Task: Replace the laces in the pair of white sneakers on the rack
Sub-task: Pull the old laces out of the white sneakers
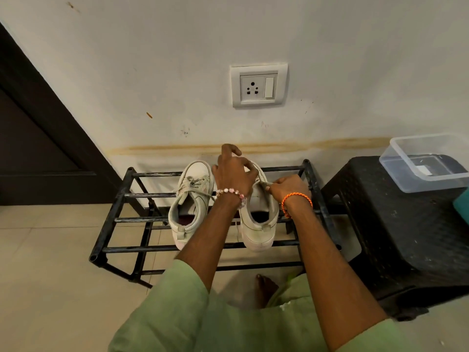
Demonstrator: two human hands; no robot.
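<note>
Two white sneakers stand side by side on a black metal rack, toes toward the wall. The left sneaker is still laced, its lace tied loosely. My left hand lies over the front of the right sneaker, fingers curled on its toe and lace area, hiding the eyelets. My right hand pinches a white lace end at that shoe's right side. How much lace is left in the right sneaker is hidden.
A black plastic stool stands right of the rack with a clear plastic box on top. A wall socket is above the rack. A dark door is at left. My bare foot is on the tiled floor.
</note>
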